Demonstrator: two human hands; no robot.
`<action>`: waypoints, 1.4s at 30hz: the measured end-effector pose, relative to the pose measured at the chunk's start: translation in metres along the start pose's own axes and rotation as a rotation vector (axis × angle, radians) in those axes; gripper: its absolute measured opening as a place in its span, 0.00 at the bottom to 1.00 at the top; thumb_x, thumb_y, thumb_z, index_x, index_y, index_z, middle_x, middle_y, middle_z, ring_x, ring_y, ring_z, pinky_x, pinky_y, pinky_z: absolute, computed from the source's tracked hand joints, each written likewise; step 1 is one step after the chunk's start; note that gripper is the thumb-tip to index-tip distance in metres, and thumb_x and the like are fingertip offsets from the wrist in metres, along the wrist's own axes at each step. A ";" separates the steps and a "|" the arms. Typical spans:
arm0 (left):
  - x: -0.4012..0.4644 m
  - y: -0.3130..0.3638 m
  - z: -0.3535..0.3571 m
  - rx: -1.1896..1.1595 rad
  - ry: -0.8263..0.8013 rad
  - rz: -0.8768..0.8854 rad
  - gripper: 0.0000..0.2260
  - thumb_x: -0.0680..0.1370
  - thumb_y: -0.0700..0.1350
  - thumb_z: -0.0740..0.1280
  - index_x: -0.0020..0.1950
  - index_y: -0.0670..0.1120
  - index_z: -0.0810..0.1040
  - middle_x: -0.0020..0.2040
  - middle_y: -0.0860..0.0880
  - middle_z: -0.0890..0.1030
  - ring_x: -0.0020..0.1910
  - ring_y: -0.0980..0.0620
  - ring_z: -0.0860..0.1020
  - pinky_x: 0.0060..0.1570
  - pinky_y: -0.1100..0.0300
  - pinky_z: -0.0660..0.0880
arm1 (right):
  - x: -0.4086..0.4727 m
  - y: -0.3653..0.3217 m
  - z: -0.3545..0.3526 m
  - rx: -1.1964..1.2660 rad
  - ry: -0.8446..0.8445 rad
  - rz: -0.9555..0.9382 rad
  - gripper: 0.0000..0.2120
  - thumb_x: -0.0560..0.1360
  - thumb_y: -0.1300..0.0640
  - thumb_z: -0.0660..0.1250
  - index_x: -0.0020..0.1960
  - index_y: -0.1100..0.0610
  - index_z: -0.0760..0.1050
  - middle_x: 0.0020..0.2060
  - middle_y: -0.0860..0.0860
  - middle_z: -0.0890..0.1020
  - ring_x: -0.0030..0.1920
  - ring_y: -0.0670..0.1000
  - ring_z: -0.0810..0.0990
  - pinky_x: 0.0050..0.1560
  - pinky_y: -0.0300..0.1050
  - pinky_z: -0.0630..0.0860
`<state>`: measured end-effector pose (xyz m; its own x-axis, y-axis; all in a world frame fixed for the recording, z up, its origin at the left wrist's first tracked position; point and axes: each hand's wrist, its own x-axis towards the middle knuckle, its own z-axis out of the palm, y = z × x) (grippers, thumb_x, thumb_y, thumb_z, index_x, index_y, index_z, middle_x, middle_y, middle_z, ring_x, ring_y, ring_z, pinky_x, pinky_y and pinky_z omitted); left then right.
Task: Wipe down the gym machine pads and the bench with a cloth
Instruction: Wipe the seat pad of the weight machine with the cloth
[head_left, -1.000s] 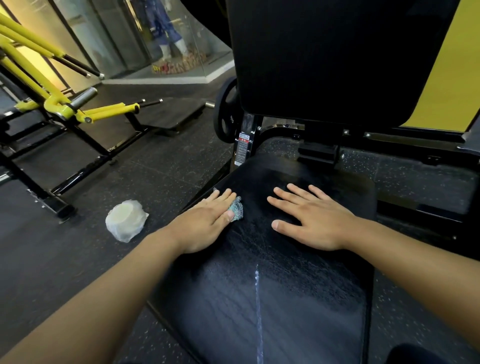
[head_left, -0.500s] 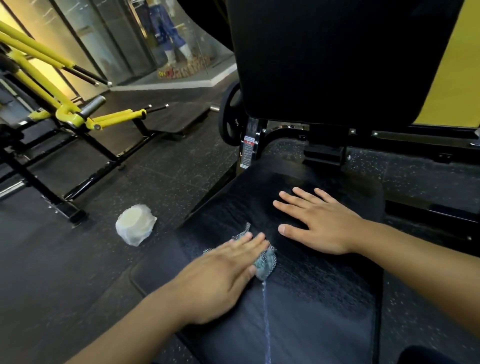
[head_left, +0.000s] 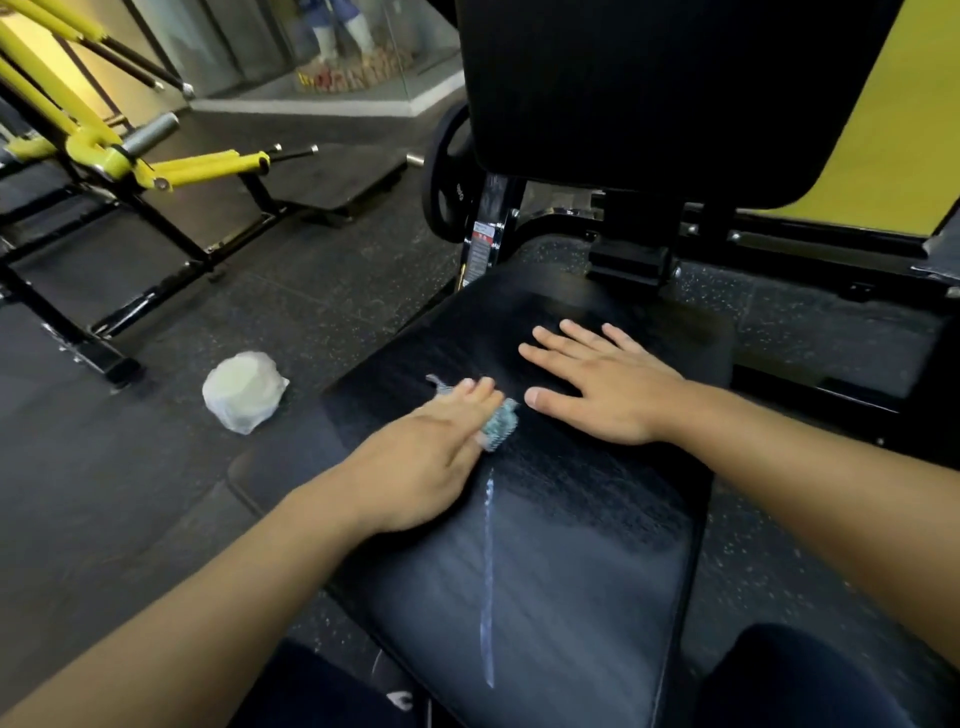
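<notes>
Two hands lie flat on the black seat pad (head_left: 545, 561): the left hand (head_left: 426, 457), fingers straight and together, presses a blue-grey cloth (head_left: 500, 423) against its middle, while the right hand (head_left: 602, 384) rests just beyond, fingers spread. Farther off, a white bundle (head_left: 244, 397) sits on the floor, the upright back pad (head_left: 660, 88) behind

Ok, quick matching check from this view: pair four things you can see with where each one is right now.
Things:
1. cloth
2. right hand
3. white bundle
4. back pad

Places:
A. on the floor, left of the seat
B. upright beyond the seat
C. flat on the seat pad, holding nothing
D. pressed to the seat under the left hand

Pairs: 1-D, 2-C, 3-A, 4-B
</notes>
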<state>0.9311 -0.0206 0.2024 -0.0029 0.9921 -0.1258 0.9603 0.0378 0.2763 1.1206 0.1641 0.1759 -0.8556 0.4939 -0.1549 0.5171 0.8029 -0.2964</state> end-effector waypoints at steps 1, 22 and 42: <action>-0.007 0.015 0.003 0.002 -0.011 0.037 0.25 0.88 0.49 0.53 0.85 0.53 0.52 0.84 0.57 0.48 0.81 0.64 0.42 0.71 0.75 0.35 | 0.000 0.000 0.000 -0.004 -0.002 -0.001 0.35 0.79 0.25 0.43 0.83 0.36 0.45 0.82 0.37 0.43 0.82 0.43 0.38 0.82 0.56 0.37; -0.011 -0.028 -0.007 -0.021 0.106 -0.260 0.25 0.85 0.39 0.54 0.84 0.48 0.59 0.84 0.51 0.55 0.83 0.55 0.51 0.74 0.69 0.43 | -0.006 -0.008 0.001 -0.005 -0.022 -0.019 0.32 0.82 0.30 0.44 0.83 0.38 0.45 0.82 0.38 0.43 0.82 0.43 0.37 0.82 0.56 0.36; -0.048 -0.042 -0.014 -0.009 0.098 -0.267 0.28 0.83 0.35 0.55 0.83 0.50 0.59 0.84 0.52 0.56 0.82 0.57 0.53 0.73 0.73 0.42 | -0.021 -0.026 0.008 0.047 -0.047 -0.101 0.27 0.86 0.39 0.45 0.83 0.38 0.46 0.82 0.37 0.44 0.81 0.41 0.37 0.81 0.52 0.34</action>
<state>0.8872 -0.0681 0.2104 -0.2832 0.9535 -0.1028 0.9194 0.3004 0.2539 1.1253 0.1303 0.1796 -0.9040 0.3942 -0.1654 0.4275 0.8309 -0.3562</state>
